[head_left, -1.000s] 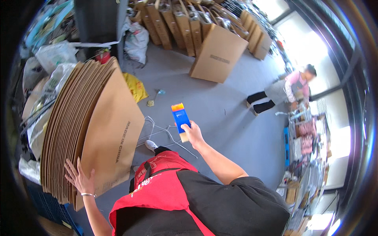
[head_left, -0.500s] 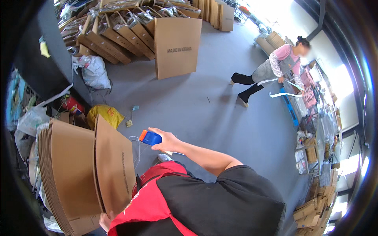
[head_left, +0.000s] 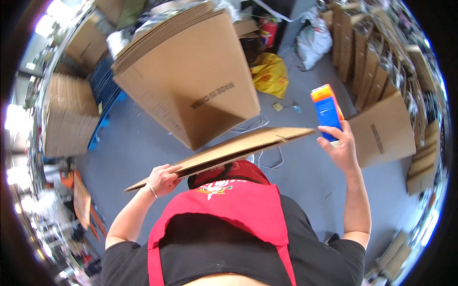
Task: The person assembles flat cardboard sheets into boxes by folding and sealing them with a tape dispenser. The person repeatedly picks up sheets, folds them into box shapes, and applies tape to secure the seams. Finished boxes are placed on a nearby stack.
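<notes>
The left hand (head_left: 164, 180) grips one flat brown cardboard carton (head_left: 243, 145) at the person's twelve o'clock; the right hand (head_left: 338, 147) clasps one blue-and-orange block-shaped tool (head_left: 327, 114) toward two; one brown cardboard stack (head_left: 191, 66) stands at eleven.

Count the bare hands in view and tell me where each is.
2: the left hand grips the folded cardboard near its left end; the right hand, farther right, holds a blue-and-orange tool.
</notes>
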Action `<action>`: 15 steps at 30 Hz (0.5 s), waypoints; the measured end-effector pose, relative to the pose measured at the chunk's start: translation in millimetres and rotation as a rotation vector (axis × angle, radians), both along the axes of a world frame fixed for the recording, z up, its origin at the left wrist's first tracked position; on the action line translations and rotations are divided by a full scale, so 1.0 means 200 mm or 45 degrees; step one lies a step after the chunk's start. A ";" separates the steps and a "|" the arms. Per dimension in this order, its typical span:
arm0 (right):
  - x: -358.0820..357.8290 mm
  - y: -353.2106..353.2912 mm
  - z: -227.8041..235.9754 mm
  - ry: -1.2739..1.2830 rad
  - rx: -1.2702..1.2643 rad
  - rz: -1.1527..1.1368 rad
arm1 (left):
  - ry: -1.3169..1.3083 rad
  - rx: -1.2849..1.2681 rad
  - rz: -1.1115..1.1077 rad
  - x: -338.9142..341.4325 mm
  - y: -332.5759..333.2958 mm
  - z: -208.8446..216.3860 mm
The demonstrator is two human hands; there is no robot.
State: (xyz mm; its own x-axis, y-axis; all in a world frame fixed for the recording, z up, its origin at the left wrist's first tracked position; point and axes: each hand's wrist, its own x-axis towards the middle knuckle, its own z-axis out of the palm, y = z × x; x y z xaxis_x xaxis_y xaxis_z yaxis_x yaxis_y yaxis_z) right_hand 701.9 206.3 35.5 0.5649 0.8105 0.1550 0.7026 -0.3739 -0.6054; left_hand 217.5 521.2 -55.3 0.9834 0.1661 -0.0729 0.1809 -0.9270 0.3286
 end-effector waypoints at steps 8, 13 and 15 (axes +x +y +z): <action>-0.11 0.30 -0.21 -0.113 -1.026 1.018 | -0.043 -0.075 0.237 -0.29 -0.29 0.02; 0.01 0.28 -0.29 0.058 -1.527 1.134 | -0.202 0.443 1.174 -0.69 -0.29 -0.11; 0.13 0.24 -0.40 0.008 -1.686 1.038 | -0.302 0.432 1.501 -0.89 -0.32 -0.24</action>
